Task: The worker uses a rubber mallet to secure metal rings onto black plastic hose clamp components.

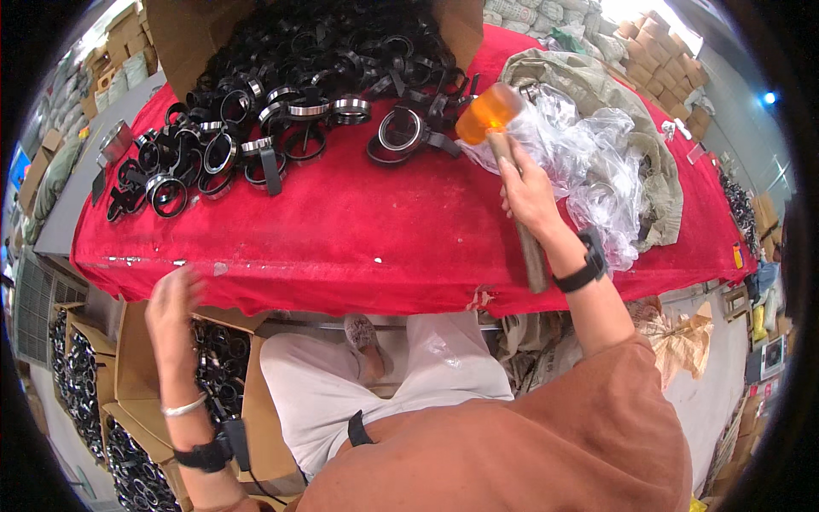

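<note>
My right hand (pixel 529 186) grips the wooden handle of a mallet (pixel 489 114) with a translucent orange head. The head points away from me, above the red cloth (pixel 367 230), and its handle slants back toward the table's front edge. My left hand (pixel 173 299) is at the near left edge of the cloth, above an open carton; motion blurs its fingers. On the cloth ahead lie loose black ring-shaped parts with short handles, some carrying silver metal rings (pixel 220 153). One such part (pixel 401 130) rests apart, left of the mallet head.
A tipped carton (pixel 461 34) spills a heap of black parts at the back. Clear plastic bags (pixel 597 162) lie on a greenish woven sack (pixel 665 188) at right. Open cartons of black parts (pixel 222 358) stand at lower left. Crumpled brown paper (pixel 682 333) is at lower right.
</note>
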### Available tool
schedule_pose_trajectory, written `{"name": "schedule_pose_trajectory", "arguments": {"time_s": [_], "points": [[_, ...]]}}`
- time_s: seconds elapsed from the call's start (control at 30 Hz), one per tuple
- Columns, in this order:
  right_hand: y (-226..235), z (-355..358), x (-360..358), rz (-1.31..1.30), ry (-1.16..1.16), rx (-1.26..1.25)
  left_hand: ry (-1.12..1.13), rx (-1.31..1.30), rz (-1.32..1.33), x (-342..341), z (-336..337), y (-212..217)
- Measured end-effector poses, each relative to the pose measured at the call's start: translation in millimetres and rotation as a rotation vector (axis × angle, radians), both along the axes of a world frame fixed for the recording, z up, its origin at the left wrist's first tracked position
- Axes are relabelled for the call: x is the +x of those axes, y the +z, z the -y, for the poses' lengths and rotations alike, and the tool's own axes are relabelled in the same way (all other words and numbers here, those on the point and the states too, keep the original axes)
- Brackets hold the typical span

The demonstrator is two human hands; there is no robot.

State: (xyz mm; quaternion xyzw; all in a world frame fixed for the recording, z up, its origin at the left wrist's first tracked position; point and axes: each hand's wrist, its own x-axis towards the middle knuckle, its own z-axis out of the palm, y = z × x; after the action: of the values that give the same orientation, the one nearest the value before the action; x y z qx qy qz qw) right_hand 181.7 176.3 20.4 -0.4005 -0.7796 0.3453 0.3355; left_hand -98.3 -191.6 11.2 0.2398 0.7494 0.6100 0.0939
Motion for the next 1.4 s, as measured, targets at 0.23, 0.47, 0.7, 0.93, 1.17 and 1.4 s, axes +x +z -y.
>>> {"name": "schedule_pose_trajectory", "arguments": {"time_s": [0.23, 0.47, 0.7, 0.93, 1.17, 1.4], "points": [[-0.8, -4.0, 1.7, -0.014, 0.305, -0.493, -0.451, 0.186, 0.519, 88.6, -206.9, -6.6], [-3.2, 28.9, 2.1, -0.016, 0.475, -0.64, -0.294, 0.133, 0.575, 74.7, -277.1, -19.8], [-4.2, 31.9, 5.7, -0.117, 0.425, -0.657, -0.274, 0.288, 0.338, 23.1, -235.7, 13.6], [-3.5, 60.3, 4.0, -0.144, 0.444, -0.629, -0.254, -0.029, 0.389, 46.6, -97.4, -12.1], [2.1, 128.5, -19.2, -0.102, 0.57, -0.563, -0.317, -0.089, 0.4, 66.5, -48.0, -66.9], [-22.1, 158.2, -28.6, 0.074, 0.611, -0.015, -0.303, -0.069, 0.382, 60.4, -66.4, -64.0]]}}
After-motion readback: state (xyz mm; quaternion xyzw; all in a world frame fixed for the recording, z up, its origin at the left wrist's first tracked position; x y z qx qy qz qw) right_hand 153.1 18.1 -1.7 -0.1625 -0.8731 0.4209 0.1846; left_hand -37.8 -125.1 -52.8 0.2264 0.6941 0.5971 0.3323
